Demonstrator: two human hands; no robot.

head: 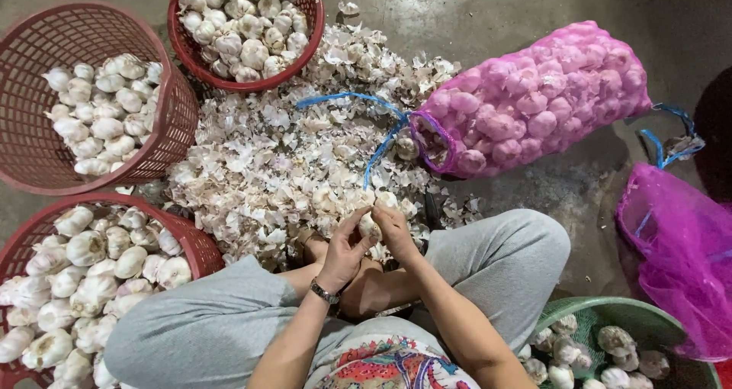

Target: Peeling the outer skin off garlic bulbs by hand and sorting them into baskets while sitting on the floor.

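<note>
While three red baskets [46,156] full of garlic bulbs sit along the left, the person's sitting cross-legged on the concrete floor [488,0] with a big heap of papery garlic skins [274,168] right in front. Both hands meet just over the near edge of that heap: left hand [345,248] and right hand [395,233] are pinched around one garlic bulb [370,225], fingers closed on it, looks like mid-peel but hard to tell. Further right there's a pink mesh sack [534,99] of garlic lying on its side, then a green basket [610,313] by the knee.
</note>
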